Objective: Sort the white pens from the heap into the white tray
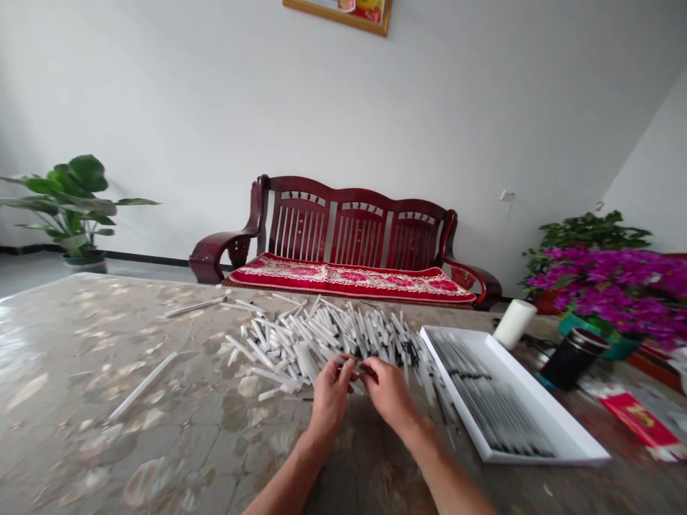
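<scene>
My left hand [331, 393] and my right hand [394, 395] meet at the near edge of a heap of translucent white pen-like tubes [300, 340]. Both are closed, thumbs and fingertips pinched together around a slim pen-like piece that the fingers mostly hide. Some tubes in the heap show black ends. To the right of my right hand, a shallow white box [537, 383] holds rows of thin clear pen-like sticks [499, 408] with dark tips. One loose tube [144, 385] lies apart on the left, and another thin stick [194, 307] lies farther back.
The patterned tabletop [177, 443] extends to both sides. Beyond the box stand a white cylinder [514, 324] and a black cup [573, 359], with a red packet [641, 422] nearby. Purple flowers [612, 282] rise at the right. A dark red wooden bench [354, 222] stands behind the table.
</scene>
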`<state>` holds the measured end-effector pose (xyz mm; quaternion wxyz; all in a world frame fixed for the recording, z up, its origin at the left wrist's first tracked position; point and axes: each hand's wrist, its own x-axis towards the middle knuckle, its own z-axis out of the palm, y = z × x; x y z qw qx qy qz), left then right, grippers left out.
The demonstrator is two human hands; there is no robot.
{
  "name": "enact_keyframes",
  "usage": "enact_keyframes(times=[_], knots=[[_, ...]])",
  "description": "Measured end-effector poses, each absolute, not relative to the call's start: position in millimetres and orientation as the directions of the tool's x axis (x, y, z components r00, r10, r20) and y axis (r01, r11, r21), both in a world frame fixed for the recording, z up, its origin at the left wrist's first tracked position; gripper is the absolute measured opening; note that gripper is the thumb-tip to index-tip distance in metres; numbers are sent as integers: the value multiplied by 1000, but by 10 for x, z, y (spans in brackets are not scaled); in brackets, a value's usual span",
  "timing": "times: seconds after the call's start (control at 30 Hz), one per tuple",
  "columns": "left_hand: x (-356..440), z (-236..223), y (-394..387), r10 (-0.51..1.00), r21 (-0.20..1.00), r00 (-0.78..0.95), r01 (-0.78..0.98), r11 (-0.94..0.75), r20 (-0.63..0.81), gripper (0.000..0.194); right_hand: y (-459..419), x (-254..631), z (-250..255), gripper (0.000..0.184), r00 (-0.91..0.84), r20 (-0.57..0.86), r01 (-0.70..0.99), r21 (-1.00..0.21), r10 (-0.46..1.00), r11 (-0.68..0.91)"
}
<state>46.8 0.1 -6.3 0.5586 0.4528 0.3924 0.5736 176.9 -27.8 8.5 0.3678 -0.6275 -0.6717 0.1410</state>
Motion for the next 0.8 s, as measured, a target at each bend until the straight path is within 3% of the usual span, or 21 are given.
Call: enact_keyframes(times=[0.07,0.17,0.33,0.6,0.8], knots=[[463,-71,7,999,945,12,-327,-28,34,38,-270,1825,17,29,122,341,781,-612,932,122],[450,-63,6,999,916,-1,-399,49,-54,42,-290,1970,-38,29,185,356,894,-447,916,-7],[443,-41,-12,993,876,3,-471,105,-117,49,-335,2147,-64,31,213,287,956,-258,934,-139],[443,-72,31,973,815,-17,-550,185,-232,38,-386,2167,1,24,266,250,953,-211,931,-216],[441,-121,81,976,840,-35,-517,167,-216,39,-402,2122,25,21,223,320,958,-244,921,-147]])
